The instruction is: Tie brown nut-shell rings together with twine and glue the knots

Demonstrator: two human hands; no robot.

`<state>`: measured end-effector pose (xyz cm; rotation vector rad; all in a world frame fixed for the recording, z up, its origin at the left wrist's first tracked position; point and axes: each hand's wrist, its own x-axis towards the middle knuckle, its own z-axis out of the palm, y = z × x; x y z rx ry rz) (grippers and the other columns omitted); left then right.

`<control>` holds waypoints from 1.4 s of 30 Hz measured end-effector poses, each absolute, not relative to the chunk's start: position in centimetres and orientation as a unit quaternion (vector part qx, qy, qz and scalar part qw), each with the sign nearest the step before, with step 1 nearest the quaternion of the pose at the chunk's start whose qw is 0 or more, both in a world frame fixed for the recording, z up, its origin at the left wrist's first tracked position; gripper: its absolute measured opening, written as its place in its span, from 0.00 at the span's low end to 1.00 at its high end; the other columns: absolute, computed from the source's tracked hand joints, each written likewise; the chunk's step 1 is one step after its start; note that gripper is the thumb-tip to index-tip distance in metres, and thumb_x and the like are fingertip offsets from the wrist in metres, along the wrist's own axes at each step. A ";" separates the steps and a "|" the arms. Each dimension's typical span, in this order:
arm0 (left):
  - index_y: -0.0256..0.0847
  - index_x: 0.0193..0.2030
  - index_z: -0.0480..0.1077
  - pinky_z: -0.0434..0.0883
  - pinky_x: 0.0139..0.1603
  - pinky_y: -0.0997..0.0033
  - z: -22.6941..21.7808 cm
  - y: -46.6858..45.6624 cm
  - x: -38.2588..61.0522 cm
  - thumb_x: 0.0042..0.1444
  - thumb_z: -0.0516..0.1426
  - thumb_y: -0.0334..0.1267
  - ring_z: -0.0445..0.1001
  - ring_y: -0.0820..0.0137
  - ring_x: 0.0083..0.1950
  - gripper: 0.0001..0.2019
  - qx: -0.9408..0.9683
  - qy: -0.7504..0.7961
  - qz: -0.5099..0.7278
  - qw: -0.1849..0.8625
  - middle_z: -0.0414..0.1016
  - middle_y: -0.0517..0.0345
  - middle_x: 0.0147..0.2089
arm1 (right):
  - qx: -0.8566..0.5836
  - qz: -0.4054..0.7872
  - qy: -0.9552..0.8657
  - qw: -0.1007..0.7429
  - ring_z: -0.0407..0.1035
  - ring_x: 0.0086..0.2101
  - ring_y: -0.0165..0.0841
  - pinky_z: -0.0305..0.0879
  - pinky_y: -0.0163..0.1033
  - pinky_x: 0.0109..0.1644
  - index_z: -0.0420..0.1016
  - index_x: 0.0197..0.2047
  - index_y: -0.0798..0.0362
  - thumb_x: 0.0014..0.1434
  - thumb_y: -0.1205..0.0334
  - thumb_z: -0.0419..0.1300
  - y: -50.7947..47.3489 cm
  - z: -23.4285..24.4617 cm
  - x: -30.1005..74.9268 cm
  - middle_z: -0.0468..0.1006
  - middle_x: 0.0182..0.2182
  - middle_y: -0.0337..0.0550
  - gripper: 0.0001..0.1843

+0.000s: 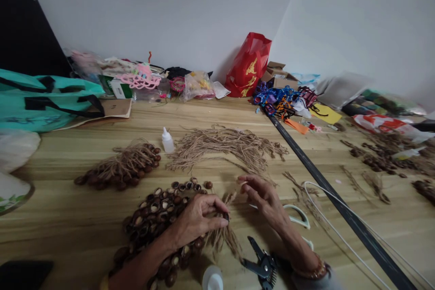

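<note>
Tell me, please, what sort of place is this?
Probably a handicraft workroom, perhaps at home: a wooden table holds bundles of jute twine, strung brown seed beads and a white dropper bottle.

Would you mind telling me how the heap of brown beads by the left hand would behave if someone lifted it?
The heap of brown beads would probably sag and trail rather than lift as one stiff mass, since the beads seem loosely strung. Their rounded shapes look apt to roll and shift against each other. They look hard, not fragile.
</note>
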<state>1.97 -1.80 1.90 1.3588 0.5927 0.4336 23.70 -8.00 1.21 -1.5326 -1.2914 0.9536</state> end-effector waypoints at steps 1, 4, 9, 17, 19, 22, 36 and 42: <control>0.35 0.34 0.74 0.68 0.47 0.67 1.9 -1.8 2.0 0.44 0.65 0.37 0.75 0.64 0.42 0.10 0.614 0.269 0.195 0.716 0.77 0.54 0.36 | -0.615 0.386 -0.520 0.450 0.67 0.31 0.33 0.61 0.35 0.32 0.72 0.43 0.54 0.61 0.46 0.55 -8.0 1.1 23.7 0.74 0.33 0.44 0.19; 0.35 0.34 0.75 0.68 0.47 0.67 1.9 -1.8 1.9 0.44 0.65 0.37 0.75 0.63 0.42 0.11 0.620 0.268 0.193 0.712 0.77 0.53 0.36 | -0.618 0.391 -0.520 0.442 0.69 0.35 0.35 0.63 0.36 0.35 0.73 0.43 0.53 0.60 0.46 0.56 -8.0 1.3 23.4 0.75 0.33 0.44 0.19; 0.35 0.34 0.75 0.68 0.47 0.67 2.0 -1.7 1.9 0.44 0.64 0.37 0.74 0.64 0.42 0.10 0.639 0.268 0.185 0.697 0.76 0.54 0.36 | -0.586 0.415 -0.566 0.405 0.69 0.42 0.37 0.63 0.36 0.38 0.70 0.55 0.49 0.59 0.49 0.59 -8.6 2.9 22.2 0.75 0.43 0.44 0.23; 0.35 0.34 0.74 0.68 0.46 0.67 2.0 -1.9 1.9 0.44 0.65 0.37 0.74 0.64 0.41 0.10 0.639 0.267 0.183 0.698 0.76 0.54 0.35 | -0.604 0.412 -0.560 0.390 0.59 0.27 0.29 0.54 0.33 0.29 0.70 0.32 0.56 0.61 0.46 0.55 -8.6 3.0 21.6 0.67 0.25 0.37 0.20; 0.36 0.34 0.74 0.68 0.46 0.67 2.0 -1.9 1.9 0.44 0.65 0.37 0.74 0.64 0.41 0.10 0.639 0.266 0.181 0.698 0.76 0.55 0.35 | -0.625 0.386 -0.569 0.369 0.54 0.25 0.28 0.51 0.33 0.27 0.66 0.27 0.55 0.62 0.45 0.53 -8.6 2.6 21.4 0.62 0.22 0.35 0.22; 0.36 0.33 0.75 0.68 0.47 0.67 2.0 -2.0 2.0 0.44 0.65 0.36 0.74 0.64 0.41 0.09 0.637 0.265 0.181 0.701 0.77 0.55 0.36 | -0.643 0.365 -0.574 0.352 0.50 0.25 0.27 0.48 0.33 0.26 0.61 0.23 0.54 0.64 0.44 0.51 -8.6 1.9 21.0 0.56 0.21 0.34 0.24; 0.36 0.34 0.75 0.68 0.48 0.66 2.3 -1.9 2.0 0.44 0.64 0.37 0.74 0.63 0.43 0.10 0.642 0.270 0.181 0.694 0.77 0.54 0.36 | -0.635 0.352 -0.596 0.344 0.55 0.26 0.28 0.51 0.34 0.30 0.61 0.26 0.52 0.66 0.48 0.49 -8.6 2.3 21.1 0.61 0.22 0.33 0.21; 0.36 0.35 0.75 0.68 0.46 0.68 1.9 -1.9 2.0 0.45 0.64 0.37 0.74 0.64 0.42 0.10 0.644 0.266 0.179 0.695 0.77 0.54 0.36 | -0.627 0.365 -0.590 0.353 0.57 0.28 0.30 0.53 0.35 0.32 0.62 0.29 0.51 0.66 0.48 0.49 -9.1 3.1 21.1 0.64 0.24 0.34 0.19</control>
